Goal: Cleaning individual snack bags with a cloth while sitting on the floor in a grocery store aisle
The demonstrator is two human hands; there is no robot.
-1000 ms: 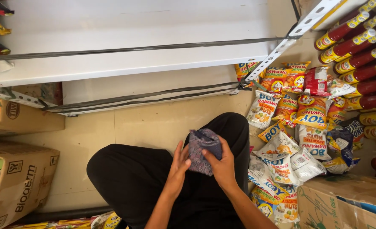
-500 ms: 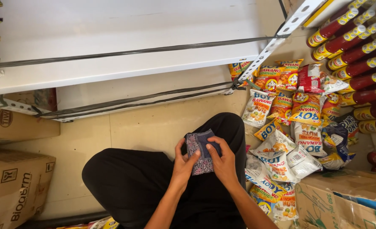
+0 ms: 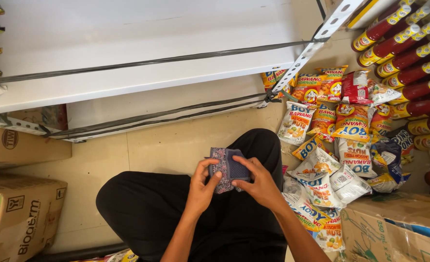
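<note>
- Since the earlier frame, both hands have shifted slightly up over the lap, and the small patterned cloth pouch [image 3: 228, 167] now sits more squarely between them, less of its lower end showing.
- Left hand [image 3: 201, 187]: its grip pinches the pouch's left edge, thumb on top, fingers beneath.
- Right hand [image 3: 259, 182]: its grip is pressed onto the pouch's right side, fingers curled over the darker blue panel.
- Location: the pouch is held above the person's black-trousered knees [image 3: 186, 213], clear of the floor [image 3: 161, 143].
- Surroundings: snack packets [image 3: 336, 140] lie heaped on the floor toward its right edge; red bottles [image 3: 414, 63] lie along the right; white shelf boards [image 3: 137, 43] ahead; cardboard boxes [image 3: 23, 213] at the left.
- Step in hand, as judged: working the pouch open or folded. The next handling appears to need one hand steadying while the other parts the top edge.
</note>
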